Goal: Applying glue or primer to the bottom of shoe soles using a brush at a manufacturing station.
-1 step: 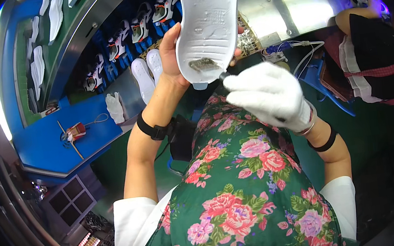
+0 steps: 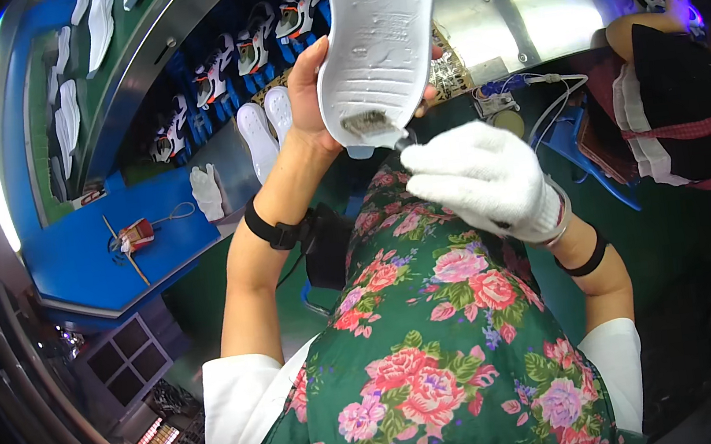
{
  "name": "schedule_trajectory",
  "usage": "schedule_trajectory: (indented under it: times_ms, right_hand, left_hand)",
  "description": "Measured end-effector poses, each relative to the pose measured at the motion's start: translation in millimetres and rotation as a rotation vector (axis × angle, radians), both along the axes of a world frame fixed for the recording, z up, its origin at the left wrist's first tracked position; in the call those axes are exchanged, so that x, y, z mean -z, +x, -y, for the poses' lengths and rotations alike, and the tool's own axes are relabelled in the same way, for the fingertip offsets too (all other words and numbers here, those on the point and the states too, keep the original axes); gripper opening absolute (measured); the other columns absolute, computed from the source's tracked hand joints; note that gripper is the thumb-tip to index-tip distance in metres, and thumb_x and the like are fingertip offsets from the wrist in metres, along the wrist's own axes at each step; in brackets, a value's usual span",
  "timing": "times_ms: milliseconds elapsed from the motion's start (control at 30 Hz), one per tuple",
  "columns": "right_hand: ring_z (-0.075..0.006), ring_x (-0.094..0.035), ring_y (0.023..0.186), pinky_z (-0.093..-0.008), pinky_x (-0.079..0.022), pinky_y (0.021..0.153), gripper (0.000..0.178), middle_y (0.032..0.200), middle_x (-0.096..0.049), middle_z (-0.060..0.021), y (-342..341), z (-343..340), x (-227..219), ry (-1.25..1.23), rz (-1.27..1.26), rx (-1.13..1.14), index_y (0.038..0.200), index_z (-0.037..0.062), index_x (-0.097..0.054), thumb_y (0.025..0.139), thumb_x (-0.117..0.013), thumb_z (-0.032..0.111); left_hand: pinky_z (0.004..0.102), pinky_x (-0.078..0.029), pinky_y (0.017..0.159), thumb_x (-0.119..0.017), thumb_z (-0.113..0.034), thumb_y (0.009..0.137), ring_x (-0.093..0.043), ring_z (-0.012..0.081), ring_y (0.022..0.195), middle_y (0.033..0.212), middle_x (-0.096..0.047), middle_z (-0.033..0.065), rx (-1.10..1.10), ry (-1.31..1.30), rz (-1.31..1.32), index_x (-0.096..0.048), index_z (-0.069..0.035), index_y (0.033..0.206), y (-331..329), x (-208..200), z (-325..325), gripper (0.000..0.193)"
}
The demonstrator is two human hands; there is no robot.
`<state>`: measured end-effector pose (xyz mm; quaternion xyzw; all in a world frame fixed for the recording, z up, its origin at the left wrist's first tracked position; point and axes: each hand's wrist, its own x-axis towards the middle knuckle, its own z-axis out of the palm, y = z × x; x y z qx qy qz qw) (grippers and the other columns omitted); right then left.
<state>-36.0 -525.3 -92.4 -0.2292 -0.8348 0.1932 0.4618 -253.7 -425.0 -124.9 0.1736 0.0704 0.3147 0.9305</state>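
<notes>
My bare left hand (image 2: 304,95) grips a white shoe sole (image 2: 379,50) by its edges, the thumb on the left side and fingertips showing at the right. Holes dot the far part of the sole's inner face, and ridges cross the nearer part. In a white knitted glove, my right hand (image 2: 488,179) is closed on the dark handle of a small brush (image 2: 370,121). The brush's dark bristles lie against the near end of the sole. The glove itself stays just off the sole's rim.
Two white soles (image 2: 259,141) lie on the metal bench to the left, beside a white glove (image 2: 207,193). A blue table (image 2: 85,264) holds a small red object. Several shoes (image 2: 250,53) stand on the far line. A co-worker (image 2: 678,102) works at the right.
My right hand and the brush have shifted slightly toward me and to the left along the sole's near end. The sole has tilted a little; my left hand keeps its grip.
</notes>
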Motion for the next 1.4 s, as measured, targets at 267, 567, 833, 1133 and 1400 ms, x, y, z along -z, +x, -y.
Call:
schedule_trajectory:
  times_ms: [267, 567, 833, 1133, 1400]
  right_hand:
    - [-0.0255, -0.071, 0.083, -0.0356, -0.054, 0.071, 0.023, 0.096, -0.075, -0.0124, 6.2, -5.0, -12.8, -0.324, -0.224, -0.060, 0.091, 0.0057, -0.075, 0.069, -0.079, -0.002]
    - [-0.0261, -0.070, 0.079, -0.0348, -0.055, 0.072, 0.017, 0.089, -0.075, -0.0127, -4.2, 2.7, -2.5, -0.495, -0.361, -0.090, 0.087, 0.0048, -0.075, 0.072, -0.080, -0.001]
    - [-0.0204, -0.072, 0.085, -0.0316, -0.057, 0.078, 0.021, 0.096, -0.075, -0.0120, -4.3, -1.0, 3.8, -0.552, -0.424, 0.064, 0.094, 0.0040, -0.077, 0.074, -0.082, 0.000]
    - [-0.0192, -0.072, 0.087, -0.0316, -0.057, 0.081, 0.015, 0.094, -0.076, -0.0111, 31.3, -33.7, -4.3, -0.558, -0.260, 0.131, 0.091, 0.0011, -0.077, 0.076, -0.080, 0.001]
    - [-0.0270, -0.070, 0.085, -0.0358, -0.056, 0.078, 0.024, 0.098, -0.074, -0.0113, 49.1, -77.1, -20.4, 0.034, 0.043, 0.412, 0.103, 0.0069, -0.075, 0.079, -0.076, 0.004]
  left_hand:
    - [0.0444, -0.061, 0.074, -0.055, -0.068, 0.084, -0.062, 0.0473, 0.104, 0.140, -0.041, 0.0373, 0.051, 0.173, -0.150, -0.032, -0.004, 0.153, -1.3, -6.7, -1.7, 0.097]
    - [0.0513, -0.057, 0.084, -0.056, -0.066, 0.084, -0.063, 0.0453, 0.104, 0.139, -0.043, 0.0369, -0.012, 0.246, -0.231, -0.033, -0.006, 0.153, 0.8, -5.9, -2.7, 0.095]
    - [0.0576, -0.055, 0.093, -0.049, -0.063, 0.090, -0.057, 0.0558, 0.113, 0.148, -0.036, 0.0365, -0.002, -0.061, 0.095, -0.031, -0.011, 0.155, 1.7, 12.5, -3.8, 0.085]
    - [0.0607, -0.053, 0.094, -0.041, -0.062, 0.098, -0.060, 0.0486, 0.116, 0.143, -0.050, 0.0261, -0.163, -0.368, -0.037, -0.037, -0.006, 0.151, 17.7, 16.4, 24.7, 0.077]
    - [0.0599, -0.056, 0.087, -0.042, -0.062, 0.097, -0.063, 0.0496, 0.109, 0.135, -0.055, 0.0283, -0.001, -0.343, 0.021, -0.040, -0.005, 0.149, 19.3, 21.2, 44.5, 0.077]
